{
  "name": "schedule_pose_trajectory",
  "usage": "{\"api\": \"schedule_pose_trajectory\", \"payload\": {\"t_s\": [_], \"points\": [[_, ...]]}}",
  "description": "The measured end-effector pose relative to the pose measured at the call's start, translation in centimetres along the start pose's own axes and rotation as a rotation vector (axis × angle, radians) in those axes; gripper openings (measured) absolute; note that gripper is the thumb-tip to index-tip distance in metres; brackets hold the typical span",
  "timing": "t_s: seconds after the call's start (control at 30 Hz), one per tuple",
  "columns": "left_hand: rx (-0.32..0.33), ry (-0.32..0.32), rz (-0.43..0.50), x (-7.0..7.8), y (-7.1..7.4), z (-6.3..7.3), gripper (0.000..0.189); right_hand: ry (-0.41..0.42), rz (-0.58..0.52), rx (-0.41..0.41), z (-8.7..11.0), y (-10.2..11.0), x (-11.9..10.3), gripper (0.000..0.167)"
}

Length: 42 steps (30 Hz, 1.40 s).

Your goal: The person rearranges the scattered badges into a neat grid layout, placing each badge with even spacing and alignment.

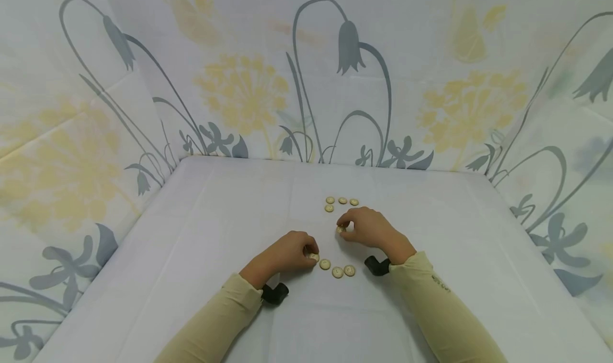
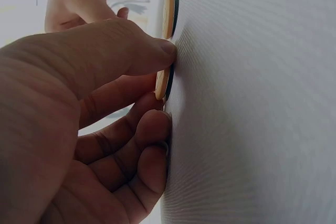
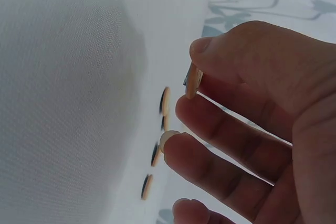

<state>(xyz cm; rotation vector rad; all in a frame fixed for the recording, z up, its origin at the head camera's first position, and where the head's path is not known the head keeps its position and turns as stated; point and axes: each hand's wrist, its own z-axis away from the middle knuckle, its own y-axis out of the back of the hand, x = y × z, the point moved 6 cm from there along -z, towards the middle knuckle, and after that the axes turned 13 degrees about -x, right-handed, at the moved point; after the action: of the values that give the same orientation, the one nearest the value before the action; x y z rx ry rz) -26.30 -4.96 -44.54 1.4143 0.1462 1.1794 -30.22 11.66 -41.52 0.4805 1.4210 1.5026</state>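
Observation:
My right hand (image 1: 372,228) pinches a small round wooden disc (image 1: 340,229) between thumb and index finger. In the right wrist view this held disc (image 3: 193,81) stands on edge, off the white cloth, with the other fingers loosely bent below it. Lower and to the left, my left hand (image 1: 289,251) grips another wooden disc (image 1: 313,257) at the table surface. The left wrist view shows that disc (image 2: 161,83) flat against the cloth, thumb over its edge and fingertips around it. Pale discs carry dark marks on top, too small to read.
Three discs (image 1: 337,272) curve rightward from my left hand. Beyond my right hand lie three more in a row (image 1: 342,200), with one disc (image 1: 329,208) just below the row's left end. A white cloth covers the table (image 1: 230,203); flower-printed fabric (image 1: 268,123) encloses its back and sides.

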Motion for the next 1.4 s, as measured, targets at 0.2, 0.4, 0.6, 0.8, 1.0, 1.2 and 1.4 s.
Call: {"api": "schedule_pose_trajectory", "payload": {"t_s": [0.2,0.4,0.6,0.8,1.0,1.2,1.4], "points": [[-0.007,0.008,0.009,0.1,0.1,0.0,0.012,0.009,0.017,0.018,-0.4,0.2,0.4,0.024],[-0.013,0.012,0.015,0.2,0.1,0.1,0.011,-0.016,0.018,0.03,-0.9,0.4,0.8,0.025],[-0.01,0.017,0.022,0.2,0.0,0.1,0.011,-0.039,0.036,0.037,-1.4,0.7,1.2,0.027],[-0.012,0.018,0.026,0.2,0.0,0.1,0.012,-0.056,0.045,0.03,-2.3,0.8,1.8,0.028],[-0.01,0.01,0.023,0.0,0.0,0.1,0.012,-0.071,0.048,0.034,-2.8,1.1,1.9,0.03],[-0.008,0.012,0.018,0.0,0.0,0.0,0.011,-0.083,0.044,0.043,-3.5,1.2,2.2,0.031],[-0.006,0.013,0.014,-0.1,0.0,0.0,0.011,-0.099,0.05,0.042,-4.0,1.2,2.5,0.031]]}}
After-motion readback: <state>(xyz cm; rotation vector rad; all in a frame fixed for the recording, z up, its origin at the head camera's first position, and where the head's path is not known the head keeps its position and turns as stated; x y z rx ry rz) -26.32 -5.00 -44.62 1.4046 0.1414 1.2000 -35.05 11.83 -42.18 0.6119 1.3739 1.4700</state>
